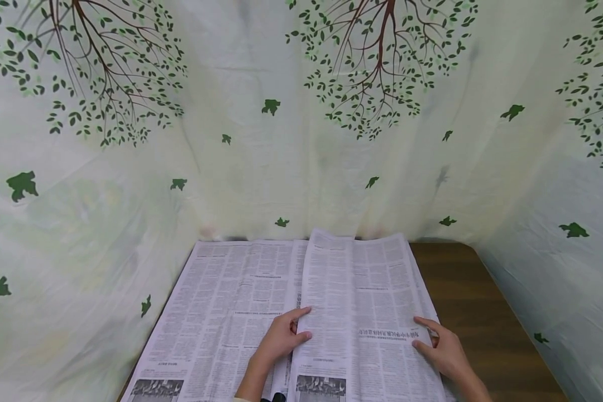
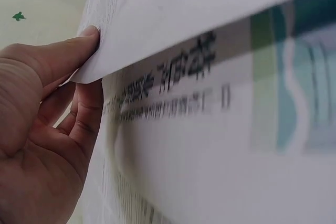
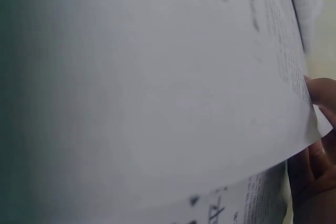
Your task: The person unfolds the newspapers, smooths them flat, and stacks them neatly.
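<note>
Both hands hold a printed newspaper sheet (image 1: pixel 367 301) by its two side edges, its far end curling up against the fabric. At its left edge, my left hand (image 1: pixel 280 338) pinches the paper between thumb and fingers. The left wrist view shows that hand (image 2: pixel 47 114) gripping the sheet's edge (image 2: pixel 157 30), with printed paper below. On the right edge, my right hand (image 1: pixel 444 349) pinches the sheet, and its fingers (image 3: pixel 323 93) show at the paper's corner in the right wrist view. More newspaper (image 1: pixel 226 312) lies flat underneath and to the left.
Dark brown wooden tabletop (image 1: pixel 477 301) shows along the right side. Pale fabric (image 1: pixel 241 184) printed with trees and green leaves hangs behind the table and on both sides. A small black object (image 1: pixel 278 397) shows at the bottom, beside the left forearm.
</note>
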`<action>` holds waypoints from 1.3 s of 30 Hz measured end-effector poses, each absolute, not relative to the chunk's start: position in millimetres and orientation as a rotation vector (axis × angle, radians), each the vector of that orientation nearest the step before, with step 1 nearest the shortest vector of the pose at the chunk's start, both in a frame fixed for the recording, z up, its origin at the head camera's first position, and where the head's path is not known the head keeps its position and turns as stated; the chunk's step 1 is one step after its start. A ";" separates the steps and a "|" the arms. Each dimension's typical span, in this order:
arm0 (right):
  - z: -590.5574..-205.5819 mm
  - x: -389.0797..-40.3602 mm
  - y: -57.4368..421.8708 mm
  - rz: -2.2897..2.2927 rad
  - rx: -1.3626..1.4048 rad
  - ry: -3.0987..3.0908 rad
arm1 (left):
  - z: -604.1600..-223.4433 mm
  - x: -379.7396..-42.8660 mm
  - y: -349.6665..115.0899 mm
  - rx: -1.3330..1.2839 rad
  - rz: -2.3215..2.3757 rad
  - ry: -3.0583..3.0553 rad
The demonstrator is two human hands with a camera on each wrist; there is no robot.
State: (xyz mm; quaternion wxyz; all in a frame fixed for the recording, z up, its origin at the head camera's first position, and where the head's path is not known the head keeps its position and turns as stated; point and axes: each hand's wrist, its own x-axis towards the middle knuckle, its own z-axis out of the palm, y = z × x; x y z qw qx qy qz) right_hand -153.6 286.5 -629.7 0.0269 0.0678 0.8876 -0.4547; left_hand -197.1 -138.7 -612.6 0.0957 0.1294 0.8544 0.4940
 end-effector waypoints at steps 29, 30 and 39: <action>-628.6 -149.9 287.7 -1.320 0.239 2.759 | -615.4 -190.3 -201.8 0.349 1.421 2.643; -628.7 -149.8 287.7 -1.317 0.241 2.759 | -615.6 -190.1 -203.5 0.347 1.431 2.641; -629.7 -149.1 288.1 -1.309 0.247 2.761 | -618.1 -186.7 -218.2 0.217 1.460 2.675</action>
